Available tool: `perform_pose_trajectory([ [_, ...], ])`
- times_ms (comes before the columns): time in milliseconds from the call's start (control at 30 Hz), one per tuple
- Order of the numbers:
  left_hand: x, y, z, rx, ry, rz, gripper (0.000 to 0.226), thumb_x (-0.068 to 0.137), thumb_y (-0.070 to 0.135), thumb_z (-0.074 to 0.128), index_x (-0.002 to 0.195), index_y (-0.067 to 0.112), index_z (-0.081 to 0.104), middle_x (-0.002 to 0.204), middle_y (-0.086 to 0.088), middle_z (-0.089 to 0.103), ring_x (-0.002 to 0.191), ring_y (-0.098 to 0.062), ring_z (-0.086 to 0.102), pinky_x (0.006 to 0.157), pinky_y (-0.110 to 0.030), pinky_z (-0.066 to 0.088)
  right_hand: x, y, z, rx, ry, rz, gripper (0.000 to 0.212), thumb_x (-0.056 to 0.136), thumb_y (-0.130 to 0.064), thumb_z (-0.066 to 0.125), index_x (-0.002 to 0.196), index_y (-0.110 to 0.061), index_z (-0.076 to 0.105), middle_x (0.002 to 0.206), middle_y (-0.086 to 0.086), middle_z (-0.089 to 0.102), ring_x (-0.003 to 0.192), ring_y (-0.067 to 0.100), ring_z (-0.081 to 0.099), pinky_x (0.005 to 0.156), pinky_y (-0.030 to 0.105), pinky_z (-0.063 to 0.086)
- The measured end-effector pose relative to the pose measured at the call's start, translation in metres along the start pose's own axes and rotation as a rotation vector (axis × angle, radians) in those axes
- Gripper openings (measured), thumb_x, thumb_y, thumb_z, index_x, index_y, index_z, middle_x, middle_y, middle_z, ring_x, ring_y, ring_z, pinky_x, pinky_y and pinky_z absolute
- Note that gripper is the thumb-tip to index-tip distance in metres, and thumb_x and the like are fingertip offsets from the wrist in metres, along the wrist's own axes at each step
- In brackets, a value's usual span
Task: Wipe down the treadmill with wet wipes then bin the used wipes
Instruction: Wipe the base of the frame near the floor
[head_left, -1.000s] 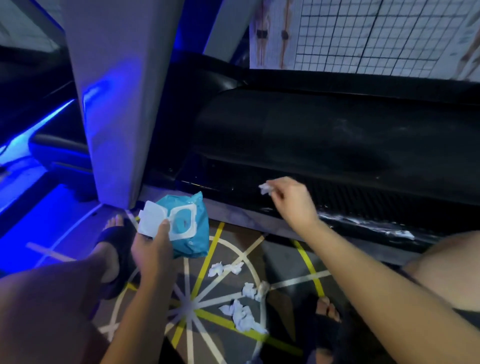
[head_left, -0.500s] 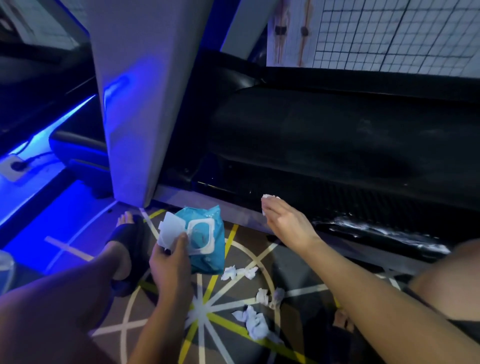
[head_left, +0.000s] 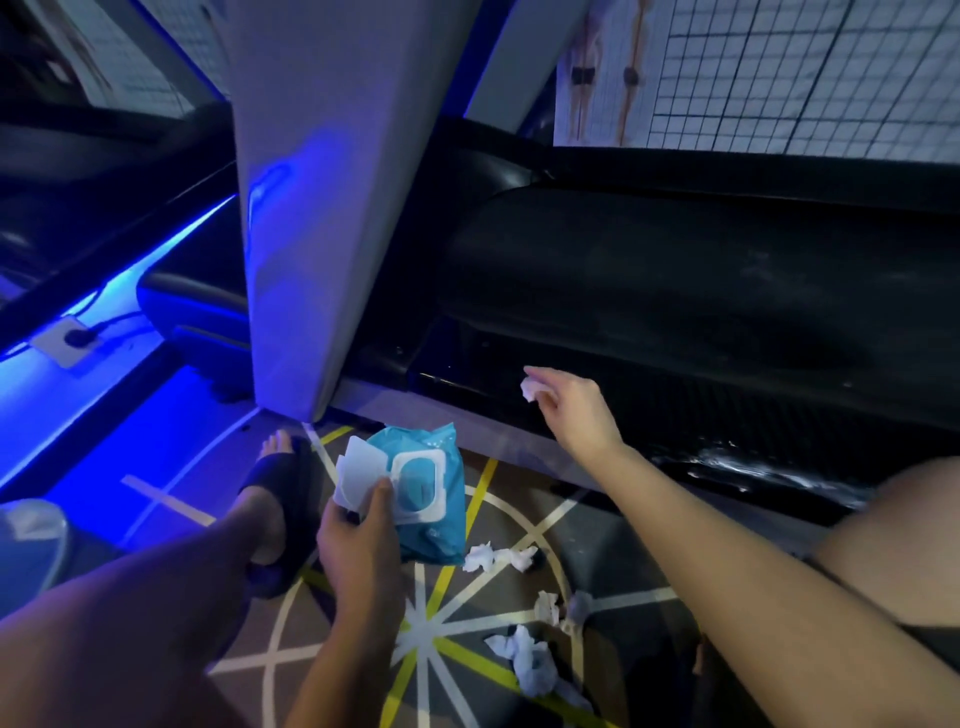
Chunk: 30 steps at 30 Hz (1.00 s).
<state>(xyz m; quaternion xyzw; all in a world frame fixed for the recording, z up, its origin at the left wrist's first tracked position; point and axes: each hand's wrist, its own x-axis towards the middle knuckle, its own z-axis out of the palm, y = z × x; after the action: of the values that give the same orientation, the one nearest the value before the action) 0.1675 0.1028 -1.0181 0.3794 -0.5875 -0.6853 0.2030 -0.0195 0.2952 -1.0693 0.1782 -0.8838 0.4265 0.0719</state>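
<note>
Since half a second ago the right hand (head_left: 571, 410) has been raised from the edge of the treadmill (head_left: 675, 291), where it was laid flat with the fingers straight. It is now held in the air in front of the dark ribbed side panel. A small crumpled wipe (head_left: 531, 388) is pinched at its fingertips, and the forefinger is stretched out above it. Whether the wipe touches the panel cannot be told.

The left hand (head_left: 358, 540) is seen in much the same place as before. Its fingers are curled round the blue pack of wet wipes (head_left: 431, 499), which is held low over the floor (head_left: 291, 618), and the thumb is pressed on the opened white lid (head_left: 358, 475). The pack is kept near the foot of the grey upright post (head_left: 332, 208).

The view has been swung a little to the left, so that more of the blue-lit floor is shown there.

Three crumpled used wipes (head_left: 498, 557) (head_left: 548, 605) (head_left: 530, 667) are left lying on the floor, on its white and yellow lines, below and between the two arms; they are unmoved. A foot (head_left: 275, 457) in a black sandal (head_left: 280, 488) is set beside the pack. A wet streak (head_left: 753, 462) is seen on the treadmill's lower edge, to the right of the right forearm.
</note>
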Motion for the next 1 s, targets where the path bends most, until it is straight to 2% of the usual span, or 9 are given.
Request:
perform_pose_trajectory([
  [100, 0.001, 0.000, -0.005, 0.008, 0.022, 0.013, 0.030, 0.100, 0.020, 0.068, 0.129, 0.020, 0.064, 0.115, -0.005, 0.073, 0.107, -0.024, 0.071, 0.098, -0.053, 0.057, 0.012, -0.006, 0.008, -0.023, -0.053, 0.045, 0.032, 0.099, -0.002, 0.054, 0.122, -0.015, 0.071, 0.132, 0.000, 0.067, 0.118, 0.018, 0.064, 0.098, 0.024, 0.048],
  [200, 0.003, 0.002, 0.000, -0.017, 0.020, 0.013, 0.033, 0.100, 0.018, 0.067, 0.133, 0.018, 0.064, 0.116, -0.005, 0.074, 0.105, -0.021, 0.071, 0.093, -0.044, 0.059, 0.016, -0.006, 0.011, -0.087, -0.108, 0.060, 0.038, 0.099, -0.003, 0.052, 0.130, -0.019, 0.068, 0.127, 0.000, 0.070, 0.117, 0.020, 0.065, 0.098, 0.030, 0.051],
  [367, 0.007, 0.003, 0.016, -0.033, 0.025, 0.013, 0.034, 0.100, 0.016, 0.067, 0.134, 0.015, 0.063, 0.116, -0.004, 0.073, 0.104, -0.019, 0.071, 0.086, -0.036, 0.058, -0.010, 0.008, 0.006, -0.291, -0.172, -0.185, 0.050, 0.087, 0.004, 0.063, 0.132, -0.018, 0.066, 0.132, 0.001, 0.068, 0.115, 0.016, 0.067, 0.094, 0.029, 0.054],
  [467, 0.009, 0.000, 0.022, -0.032, 0.040, 0.013, 0.029, 0.099, 0.017, 0.067, 0.128, 0.021, 0.063, 0.114, -0.004, 0.072, 0.102, -0.018, 0.070, 0.090, -0.037, 0.057, -0.041, 0.030, 0.005, -0.356, -0.261, -0.295, 0.049, 0.076, 0.003, 0.077, 0.121, -0.015, 0.072, 0.114, 0.005, 0.075, 0.096, 0.022, 0.074, 0.077, 0.035, 0.062],
  [533, 0.010, -0.002, 0.025, -0.040, 0.060, 0.018, 0.030, 0.099, 0.016, 0.068, 0.128, 0.019, 0.063, 0.112, -0.003, 0.072, 0.102, -0.017, 0.069, 0.084, -0.032, 0.055, -0.058, 0.042, 0.001, -0.365, -0.307, -0.289, 0.044, 0.080, 0.003, 0.072, 0.120, -0.014, 0.072, 0.112, 0.005, 0.074, 0.098, 0.025, 0.073, 0.080, 0.039, 0.061],
  [733, 0.009, -0.008, 0.023, -0.073, 0.087, 0.002, 0.032, 0.098, 0.012, 0.068, 0.130, 0.014, 0.065, 0.111, -0.002, 0.073, 0.095, -0.007, 0.068, 0.070, -0.019, 0.052, -0.055, 0.029, -0.009, -0.221, -0.117, -0.209, 0.039, 0.091, 0.001, 0.063, 0.128, -0.008, 0.067, 0.135, 0.006, 0.063, 0.112, 0.022, 0.068, 0.094, 0.039, 0.057],
  [833, 0.009, -0.009, 0.020, -0.067, 0.088, 0.009, 0.035, 0.098, 0.012, 0.068, 0.133, 0.013, 0.064, 0.115, -0.003, 0.072, 0.099, -0.008, 0.069, 0.069, -0.016, 0.052, -0.049, 0.015, 0.005, -0.307, -0.121, -0.238, 0.038, 0.097, -0.012, 0.061, 0.135, -0.014, 0.062, 0.148, 0.001, 0.052, 0.121, 0.021, 0.062, 0.099, 0.038, 0.053],
  [900, 0.009, -0.009, 0.018, -0.060, 0.086, 0.018, 0.035, 0.099, 0.013, 0.068, 0.134, 0.012, 0.064, 0.114, -0.002, 0.072, 0.098, -0.008, 0.069, 0.071, -0.018, 0.052, -0.047, 0.010, 0.009, -0.387, -0.196, -0.323, 0.039, 0.097, -0.012, 0.063, 0.136, -0.009, 0.060, 0.140, 0.005, 0.057, 0.123, 0.024, 0.058, 0.102, 0.038, 0.051],
  [1000, 0.010, -0.010, 0.017, -0.051, 0.089, 0.026, 0.031, 0.098, 0.013, 0.069, 0.129, 0.014, 0.066, 0.111, -0.002, 0.073, 0.101, -0.014, 0.070, 0.076, -0.025, 0.053, -0.049, 0.020, 0.010, -0.574, -0.143, -0.510, 0.031, 0.089, 0.001, 0.053, 0.117, 0.009, 0.066, 0.108, 0.016, 0.065, 0.099, 0.032, 0.064, 0.082, 0.040, 0.058],
])
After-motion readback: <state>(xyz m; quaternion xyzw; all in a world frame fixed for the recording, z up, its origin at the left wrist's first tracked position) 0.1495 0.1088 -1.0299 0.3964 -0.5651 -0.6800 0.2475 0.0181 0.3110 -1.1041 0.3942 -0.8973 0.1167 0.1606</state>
